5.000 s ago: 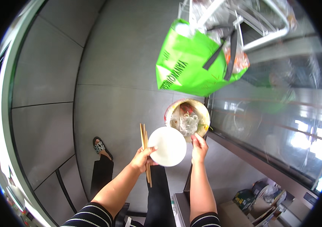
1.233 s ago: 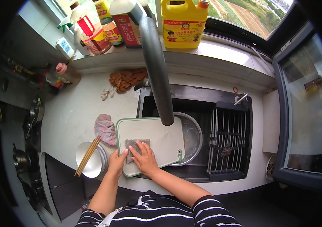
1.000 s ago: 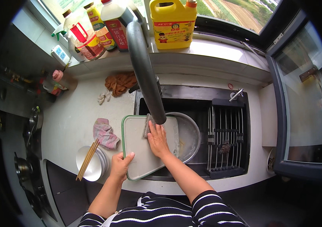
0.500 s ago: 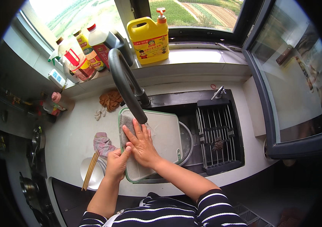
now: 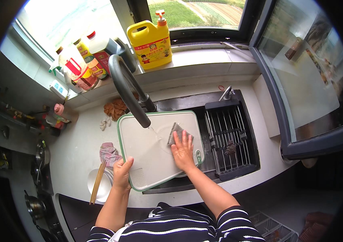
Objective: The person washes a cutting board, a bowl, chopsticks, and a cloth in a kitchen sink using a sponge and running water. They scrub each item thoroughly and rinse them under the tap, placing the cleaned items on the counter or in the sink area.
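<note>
A white cutting board with a green rim (image 5: 147,149) lies tilted across the dark sink (image 5: 195,105), under the curved grey faucet (image 5: 125,86). A thin stream of water falls from the faucet onto the board. My left hand (image 5: 122,172) grips the board's near left edge. My right hand (image 5: 183,148) presses a grey sponge (image 5: 174,132) flat against the board's right part.
A white bowl (image 5: 102,186) with wooden chopsticks (image 5: 97,186) and a pink cloth (image 5: 109,153) sit on the counter at left. A black rack (image 5: 230,137) fills the sink's right half. A yellow soap jug (image 5: 152,40) and several bottles (image 5: 83,66) line the window sill.
Five seconds ago I carried a bowl, lid and chopsticks along a floor. Over the last second my right hand has moved the sponge from the board's near end to its right part, under running water.
</note>
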Available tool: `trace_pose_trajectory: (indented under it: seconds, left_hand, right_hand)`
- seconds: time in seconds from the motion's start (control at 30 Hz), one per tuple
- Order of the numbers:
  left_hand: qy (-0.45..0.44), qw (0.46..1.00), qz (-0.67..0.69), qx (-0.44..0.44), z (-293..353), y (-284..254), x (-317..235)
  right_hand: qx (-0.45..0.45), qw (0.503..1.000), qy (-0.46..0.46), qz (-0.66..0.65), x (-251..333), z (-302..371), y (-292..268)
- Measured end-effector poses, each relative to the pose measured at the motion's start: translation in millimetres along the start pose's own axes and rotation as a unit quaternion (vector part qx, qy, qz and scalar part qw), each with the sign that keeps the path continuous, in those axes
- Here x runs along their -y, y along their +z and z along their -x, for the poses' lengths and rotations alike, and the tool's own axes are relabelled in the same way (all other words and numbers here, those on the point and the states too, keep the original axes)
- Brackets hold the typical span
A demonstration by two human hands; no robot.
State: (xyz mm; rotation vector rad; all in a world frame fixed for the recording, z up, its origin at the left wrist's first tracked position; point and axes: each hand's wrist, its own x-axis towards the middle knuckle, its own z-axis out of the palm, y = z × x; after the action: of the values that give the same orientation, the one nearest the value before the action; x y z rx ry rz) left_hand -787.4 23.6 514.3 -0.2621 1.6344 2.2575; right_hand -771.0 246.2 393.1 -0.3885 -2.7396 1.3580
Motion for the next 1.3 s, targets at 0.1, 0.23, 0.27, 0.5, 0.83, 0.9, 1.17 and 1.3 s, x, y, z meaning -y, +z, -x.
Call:
trace_pose_trajectory:
  seconds: [0.1,0.23,0.27,0.5,0.83,0.9,1.17,1.3]
  left_hand:
    - [-0.024,0.999,0.037,0.002,-16,18,13]
    - [-0.029,0.998,0.054,0.013,-25,17,12]
    - [-0.028,0.997,0.065,0.022,-23,19,9]
    - [-0.013,0.993,0.119,0.002,-10,-6,-2]
    - [-0.028,0.995,-0.058,0.075,-43,-34,8]
    - [-0.021,0.995,-0.084,0.049,-57,-17,15]
    - [-0.015,0.905,-0.399,-0.146,-130,14,61]
    - [-0.006,0.917,-0.373,-0.139,-145,20,90]
  right_hand:
    - [0.027,0.995,-0.096,0.003,61,29,15]
    - [0.049,0.987,-0.15,0.033,104,60,8]
    - [0.051,0.987,-0.145,0.053,98,65,4]
    - [-0.096,0.994,0.025,0.054,-23,50,-24]
    - [-0.068,0.87,0.145,-0.466,-79,-11,-115]
    - [-0.091,0.864,0.145,-0.473,-92,-7,-130]
    - [-0.144,0.867,0.145,-0.454,-62,19,-181]
    - [-0.179,0.875,0.102,-0.438,-62,24,-192]
